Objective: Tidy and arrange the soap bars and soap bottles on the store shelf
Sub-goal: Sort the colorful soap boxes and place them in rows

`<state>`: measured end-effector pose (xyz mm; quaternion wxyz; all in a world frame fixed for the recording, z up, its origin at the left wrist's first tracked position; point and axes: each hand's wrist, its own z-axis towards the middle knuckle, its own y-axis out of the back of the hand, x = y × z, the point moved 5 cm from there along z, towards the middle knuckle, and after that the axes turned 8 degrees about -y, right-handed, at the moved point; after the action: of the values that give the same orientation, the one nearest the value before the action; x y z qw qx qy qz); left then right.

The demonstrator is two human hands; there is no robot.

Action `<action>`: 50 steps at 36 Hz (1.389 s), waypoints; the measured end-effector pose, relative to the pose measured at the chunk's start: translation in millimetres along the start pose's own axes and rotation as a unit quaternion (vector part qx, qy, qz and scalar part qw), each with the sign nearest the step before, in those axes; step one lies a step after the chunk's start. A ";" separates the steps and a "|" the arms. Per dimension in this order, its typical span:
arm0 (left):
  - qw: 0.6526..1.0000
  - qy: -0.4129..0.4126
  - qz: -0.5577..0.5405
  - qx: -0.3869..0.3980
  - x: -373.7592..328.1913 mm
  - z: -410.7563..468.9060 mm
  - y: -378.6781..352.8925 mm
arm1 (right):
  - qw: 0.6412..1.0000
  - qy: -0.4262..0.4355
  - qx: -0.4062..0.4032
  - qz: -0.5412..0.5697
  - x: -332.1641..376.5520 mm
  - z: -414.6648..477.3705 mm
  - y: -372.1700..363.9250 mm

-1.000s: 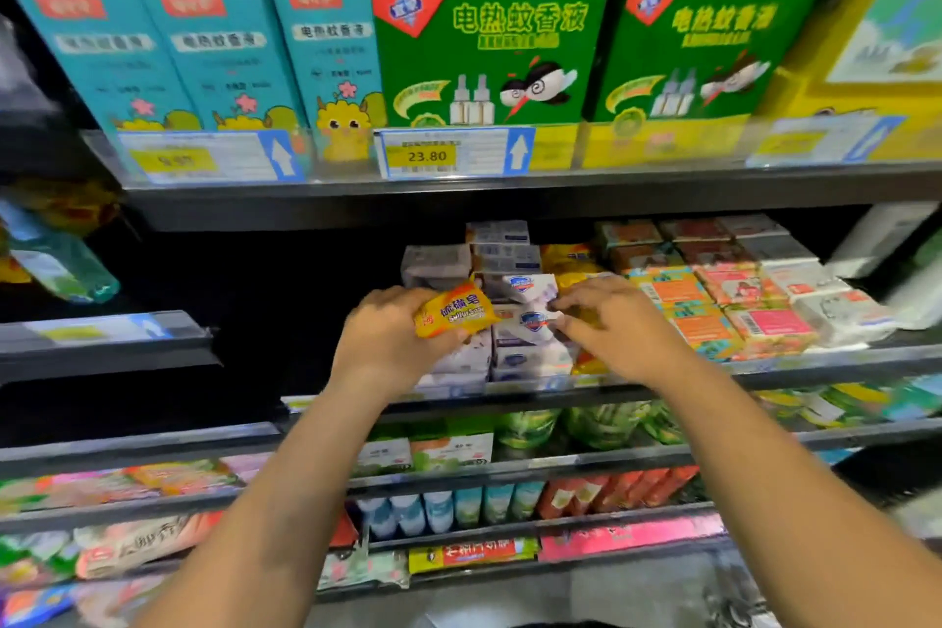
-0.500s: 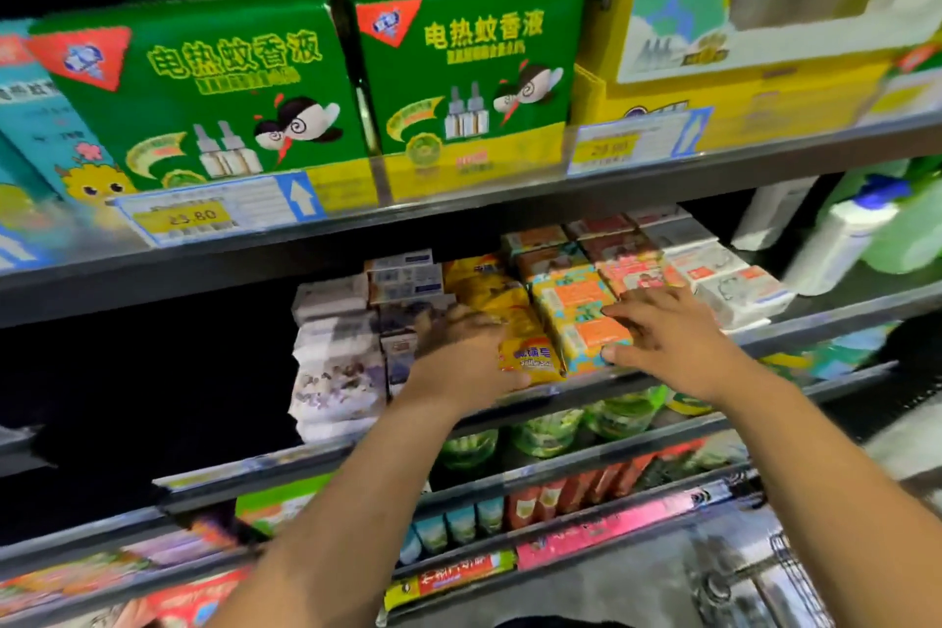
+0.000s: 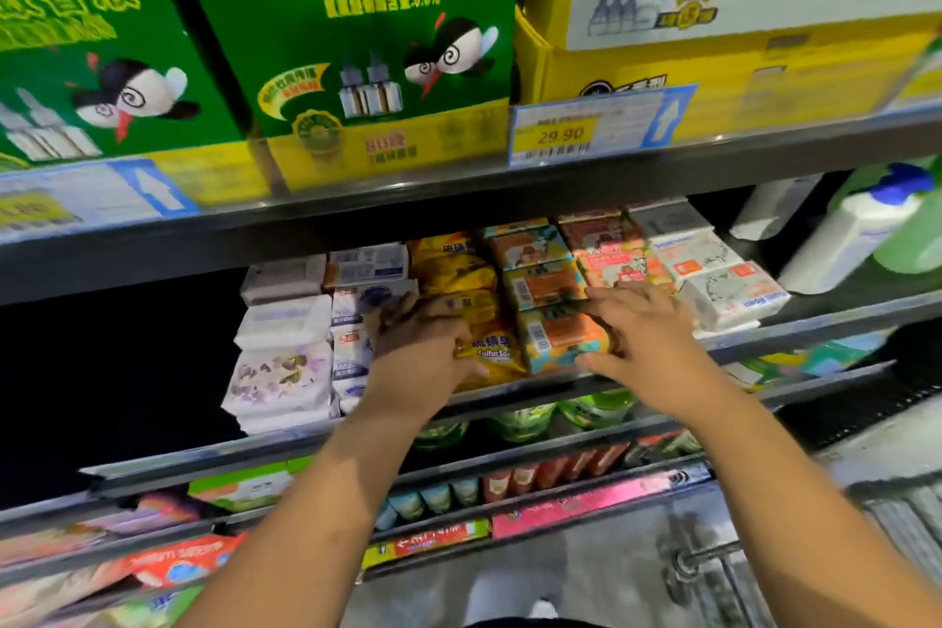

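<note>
Left hand [image 3: 423, 347] grips yellow soap bar [image 3: 497, 357], right hand [image 3: 643, 339] presses flat-fingered on orange soap bar [image 3: 560, 337]; row-straightening apparently in progress, fronts need aligning next.

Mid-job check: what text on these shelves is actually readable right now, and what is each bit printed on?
"电热蚊香液": green box, upper shelf.
"29.90": price tag, upper shelf edge.
"Sulfur Soap": yellow soap pack at the left hand.
Too blurred to read: left price tag, orange soap pack.
</note>
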<state>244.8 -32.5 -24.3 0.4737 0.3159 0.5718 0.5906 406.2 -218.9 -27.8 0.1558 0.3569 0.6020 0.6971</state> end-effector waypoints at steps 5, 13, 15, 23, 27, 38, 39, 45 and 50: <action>0.999 0.003 -0.006 0.031 -0.3 -2.9 1.2 | 1.000 0.011 -0.003 -0.013 -1.6 1.2 1.3; 0.998 0.014 0.039 0.041 -15.1 -16.1 1.6 | 0.998 0.013 -0.006 -0.061 4.8 9.1 7.0; 0.997 0.043 0.026 0.053 -12.8 -12.5 1.3 | 0.998 0.019 0.000 -0.065 8.2 11.3 11.9; 0.997 0.009 -0.001 0.078 -34.7 -1.0 -1.6 | 0.998 0.065 0.012 -0.018 3.9 13.0 12.9; 0.995 -0.028 -0.059 0.073 -47.9 -1.1 -3.8 | 0.997 0.061 -0.023 0.030 -4.4 11.5 12.3; 0.967 -0.135 -0.193 -0.098 -62.1 -2.8 1.3 | 0.943 0.020 0.015 0.332 -12.3 -26.1 27.1; 0.960 -0.139 -0.217 -0.107 -66.2 -2.8 4.3 | 0.936 0.020 0.013 0.351 -12.4 -29.8 30.9; 0.922 -0.157 -0.288 -0.204 -90.5 -1.2 27.2 | 0.845 -0.005 0.061 0.531 -12.8 -43.8 44.5; 0.854 -0.082 -0.487 -0.165 -114.6 -3.6 34.6 | 0.753 -0.058 0.082 0.651 -13.4 -50.2 53.1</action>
<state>274.9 -135.7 28.2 0.7910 -0.0390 0.5060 0.3418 392.5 -276.1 17.5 -0.3306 0.7137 0.2691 0.5558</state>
